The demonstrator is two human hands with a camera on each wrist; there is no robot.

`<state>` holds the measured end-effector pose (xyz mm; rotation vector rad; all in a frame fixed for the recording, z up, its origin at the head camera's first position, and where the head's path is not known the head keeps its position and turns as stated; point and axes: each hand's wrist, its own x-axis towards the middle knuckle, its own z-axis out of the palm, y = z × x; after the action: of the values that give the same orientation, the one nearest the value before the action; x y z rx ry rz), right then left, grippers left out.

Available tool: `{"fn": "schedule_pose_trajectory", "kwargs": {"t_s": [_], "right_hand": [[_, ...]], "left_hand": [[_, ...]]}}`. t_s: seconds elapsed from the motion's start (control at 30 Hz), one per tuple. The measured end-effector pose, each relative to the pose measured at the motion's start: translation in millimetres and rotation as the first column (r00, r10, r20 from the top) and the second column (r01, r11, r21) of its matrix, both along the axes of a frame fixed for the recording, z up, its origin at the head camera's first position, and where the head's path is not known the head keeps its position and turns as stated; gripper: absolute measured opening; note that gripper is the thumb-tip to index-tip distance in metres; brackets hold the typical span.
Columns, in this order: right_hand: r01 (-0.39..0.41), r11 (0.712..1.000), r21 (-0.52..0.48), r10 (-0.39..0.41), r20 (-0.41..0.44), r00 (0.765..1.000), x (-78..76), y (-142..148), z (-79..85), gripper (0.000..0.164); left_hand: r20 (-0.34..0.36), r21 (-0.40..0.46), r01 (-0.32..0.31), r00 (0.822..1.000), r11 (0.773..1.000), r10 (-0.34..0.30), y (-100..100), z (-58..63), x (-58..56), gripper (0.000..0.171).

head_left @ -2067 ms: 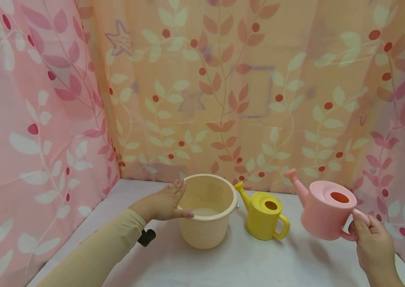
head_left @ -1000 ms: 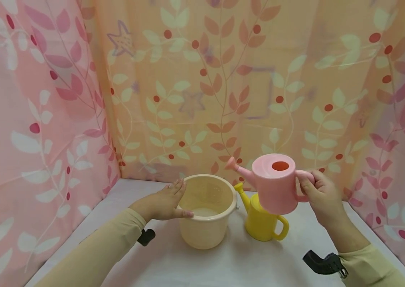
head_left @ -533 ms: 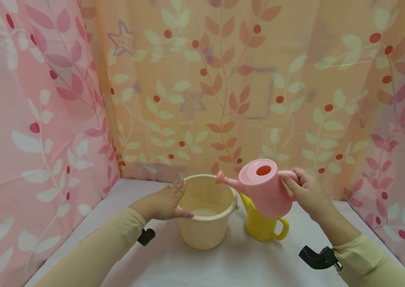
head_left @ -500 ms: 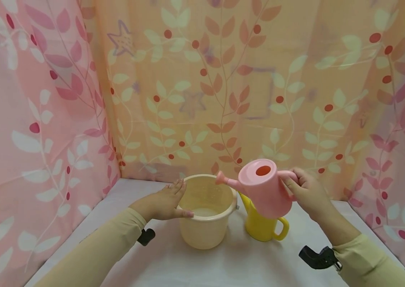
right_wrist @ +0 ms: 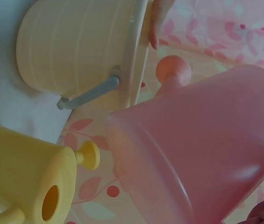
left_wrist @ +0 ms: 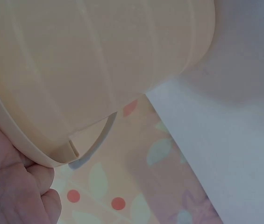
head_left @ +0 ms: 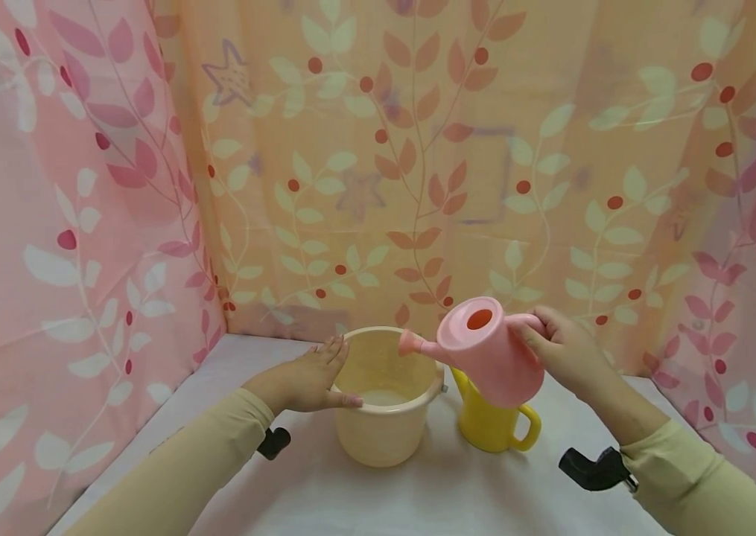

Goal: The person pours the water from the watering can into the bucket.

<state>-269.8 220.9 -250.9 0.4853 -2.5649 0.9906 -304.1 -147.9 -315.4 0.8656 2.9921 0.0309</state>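
A cream plastic bucket [head_left: 380, 439] stands upright on the white surface, its mouth facing up. My left hand [head_left: 300, 380] rests on the bucket's left rim, with the fingers extended and the thumb along the front edge. My right hand [head_left: 561, 350] grips the handle of a pink watering can [head_left: 491, 361] held in the air. The can is tilted to the left, and its spout end reaches over the bucket's right rim. The right wrist view shows the pink watering can [right_wrist: 202, 144] close up, beside the bucket [right_wrist: 71, 51]. Whether water flows cannot be told.
A yellow watering can [head_left: 488, 428] stands right of the bucket, partly behind the pink one. The bucket's grey handle [right_wrist: 92, 93] hangs at its side. Floral curtains [head_left: 364, 186] enclose the back and sides. A black wrist mount [head_left: 595, 469] sits on my right sleeve.
My right hand has brought the pink watering can leftward from the right side, in front of the yellow one, then tipped its spout down over the bucket. The left hand stays on the rim.
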Motion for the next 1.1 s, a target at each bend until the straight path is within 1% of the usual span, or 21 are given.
{"fn": "schedule_pose_trajectory", "kwargs": {"t_s": [0.2,0.43,0.7,0.83,1.1], "right_hand": [[-0.013,1.0,0.018,0.013,0.034,0.999,-5.0,-1.3,2.0,0.038],[-0.013,1.0,0.023,0.012,0.044,0.999,-4.7,-4.1,4.9,0.038],[-0.044,0.999,0.018,0.042,0.088,0.995,-8.4,-4.8,9.2,0.041],[-0.046,0.999,0.018,0.044,0.107,0.993,-8.0,-7.0,11.5,0.042],[-0.081,0.997,0.0,0.08,0.12,0.989,-6.9,-13.3,16.6,0.04]], "left_hand": [[-0.003,-0.003,-0.001,1.0,1.0,0.001,-0.5,-0.7,-0.4,0.11],[-0.001,-0.004,-0.003,1.0,1.0,0.003,-0.8,-2.6,-1.3,0.111],[-0.012,0.001,0.002,1.0,1.0,-0.002,-0.9,-1.9,-2.3,0.11],[-0.01,-0.001,0.003,1.0,1.0,-0.003,-0.8,-1.5,-2.2,0.111],[0.001,0.002,0.001,1.0,1.0,-0.001,-0.7,-0.7,-0.3,0.11]]}}
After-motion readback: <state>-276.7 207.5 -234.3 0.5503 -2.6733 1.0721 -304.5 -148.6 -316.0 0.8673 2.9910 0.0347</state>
